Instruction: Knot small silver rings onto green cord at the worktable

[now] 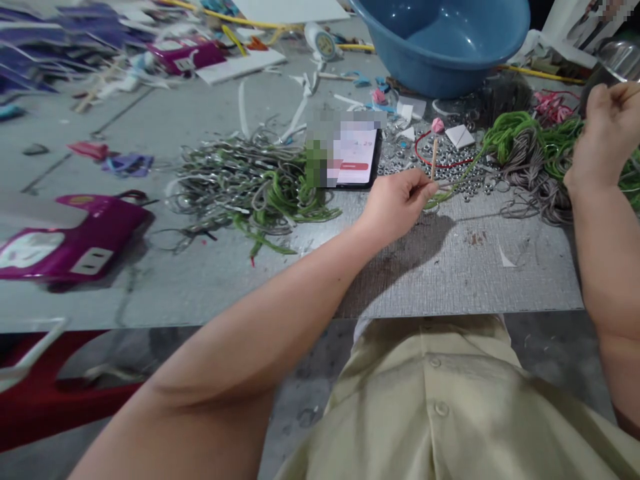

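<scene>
My left hand is closed in a pinch just above the table. At its fingertips is a green cord that runs up to the right toward a cord pile. A thin wooden stick rises right beside the same fingertips; whether it is held too, I cannot tell. Raised at the right edge, my right hand has its fingers curled, and what they hold is hidden. Below it lies the pile of green and grey cords. Small metal rings are scattered beyond my left hand.
A phone lies by a heap of grey and green cords with metal parts. A blue basin stands at the back. Purple devices sit at left. A red cord curves among the rings.
</scene>
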`<state>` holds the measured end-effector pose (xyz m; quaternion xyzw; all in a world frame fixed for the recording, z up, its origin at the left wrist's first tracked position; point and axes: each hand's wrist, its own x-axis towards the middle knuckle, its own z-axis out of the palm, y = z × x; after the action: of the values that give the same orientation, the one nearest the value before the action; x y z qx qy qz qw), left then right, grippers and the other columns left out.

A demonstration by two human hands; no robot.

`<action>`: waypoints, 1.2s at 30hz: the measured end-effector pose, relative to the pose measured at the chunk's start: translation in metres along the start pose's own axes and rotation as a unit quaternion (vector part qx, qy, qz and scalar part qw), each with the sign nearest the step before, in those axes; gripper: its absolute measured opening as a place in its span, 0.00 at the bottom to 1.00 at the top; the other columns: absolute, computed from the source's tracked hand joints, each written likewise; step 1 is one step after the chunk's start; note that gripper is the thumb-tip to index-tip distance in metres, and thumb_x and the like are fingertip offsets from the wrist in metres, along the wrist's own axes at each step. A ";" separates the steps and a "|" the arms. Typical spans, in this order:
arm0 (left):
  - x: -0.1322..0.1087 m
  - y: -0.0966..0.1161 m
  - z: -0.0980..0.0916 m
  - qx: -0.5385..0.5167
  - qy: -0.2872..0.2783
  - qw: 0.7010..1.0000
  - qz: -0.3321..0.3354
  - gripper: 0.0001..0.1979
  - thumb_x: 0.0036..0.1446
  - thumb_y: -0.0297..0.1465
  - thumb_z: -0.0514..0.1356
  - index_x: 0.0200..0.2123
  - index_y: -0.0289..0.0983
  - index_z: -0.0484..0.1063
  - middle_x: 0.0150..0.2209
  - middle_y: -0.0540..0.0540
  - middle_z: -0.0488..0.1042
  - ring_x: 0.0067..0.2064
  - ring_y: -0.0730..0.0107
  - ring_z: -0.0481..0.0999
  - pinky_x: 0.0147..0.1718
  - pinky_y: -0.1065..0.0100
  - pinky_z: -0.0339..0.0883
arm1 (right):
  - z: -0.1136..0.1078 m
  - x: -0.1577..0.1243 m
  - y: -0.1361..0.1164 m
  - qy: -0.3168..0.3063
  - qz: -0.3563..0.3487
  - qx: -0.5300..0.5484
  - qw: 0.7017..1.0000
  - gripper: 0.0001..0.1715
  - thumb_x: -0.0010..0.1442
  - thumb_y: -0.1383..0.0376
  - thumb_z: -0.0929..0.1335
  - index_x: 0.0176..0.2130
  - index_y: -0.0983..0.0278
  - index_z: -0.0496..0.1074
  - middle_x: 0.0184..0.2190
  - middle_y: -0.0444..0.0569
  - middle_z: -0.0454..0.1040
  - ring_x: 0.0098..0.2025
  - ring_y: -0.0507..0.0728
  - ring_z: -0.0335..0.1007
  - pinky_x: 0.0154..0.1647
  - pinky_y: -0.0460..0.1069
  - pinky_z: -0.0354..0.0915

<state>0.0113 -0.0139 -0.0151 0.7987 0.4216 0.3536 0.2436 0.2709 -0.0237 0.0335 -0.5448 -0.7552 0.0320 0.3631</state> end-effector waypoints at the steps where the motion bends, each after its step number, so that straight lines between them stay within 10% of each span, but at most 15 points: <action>1: 0.000 0.000 0.000 0.002 0.001 1.000 0.001 0.12 0.60 0.32 0.59 0.24 0.37 0.67 0.18 0.56 0.58 0.23 0.76 0.55 0.26 0.70 0.51 | 0.002 -0.002 0.000 -0.001 0.002 -0.005 1.000 0.18 0.67 0.49 0.65 0.43 0.56 0.77 0.32 0.50 0.79 0.38 0.59 0.77 0.35 0.54 0.68; 4: -0.001 0.000 -0.003 -0.006 -0.027 0.999 0.030 0.11 0.60 0.31 0.59 0.25 0.37 0.68 0.19 0.55 0.62 0.24 0.77 0.58 0.26 0.71 0.53 | 0.011 -0.010 0.003 -0.008 0.014 -0.019 1.000 0.17 0.67 0.52 0.65 0.46 0.57 0.77 0.35 0.50 0.80 0.41 0.60 0.77 0.39 0.54 0.68; 10: -0.008 0.010 -0.004 -0.042 -0.279 0.941 0.186 0.19 0.63 0.39 0.56 0.22 0.36 0.68 0.21 0.51 0.67 0.24 0.76 0.65 0.26 0.72 0.55 | 0.042 -0.016 0.009 -0.057 0.034 -0.112 0.991 0.17 0.62 0.60 0.68 0.50 0.58 0.78 0.36 0.50 0.81 0.39 0.63 0.77 0.41 0.58 0.68; 20: -0.003 -0.004 0.004 0.047 -0.079 0.988 0.121 0.12 0.60 0.30 0.57 0.23 0.37 0.68 0.22 0.51 0.67 0.25 0.75 0.63 0.27 0.70 0.55 | 0.058 -0.021 0.002 -0.072 -0.026 -0.170 0.982 0.17 0.65 0.60 0.66 0.51 0.55 0.78 0.58 0.56 0.72 0.56 0.70 0.70 0.56 0.69 0.64; 26: -0.003 -0.007 0.006 0.047 -0.061 0.991 0.106 0.07 0.58 0.28 0.58 0.30 0.36 0.74 0.28 0.48 0.73 0.29 0.74 0.68 0.32 0.70 0.62 | 0.058 -0.020 -0.012 -0.038 -0.077 -0.210 0.974 0.13 0.65 0.65 0.66 0.44 0.55 0.79 0.65 0.51 0.67 0.72 0.74 0.46 0.64 0.83 0.32; 36: 0.001 -0.013 0.009 0.099 -0.164 0.977 0.096 0.08 0.57 0.31 0.58 0.31 0.37 0.77 0.31 0.46 0.77 0.33 0.69 0.73 0.33 0.70 0.63 | 0.076 -0.017 0.002 -0.038 -0.046 -0.174 0.983 0.15 0.69 0.63 0.60 0.39 0.57 0.75 0.54 0.54 0.76 0.68 0.71 0.56 0.65 0.84 0.34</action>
<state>0.0123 -0.0076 -0.0294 0.9028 0.3301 0.1964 0.1936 0.2307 -0.0104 -0.0316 -0.5627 -0.7868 -0.0955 0.2347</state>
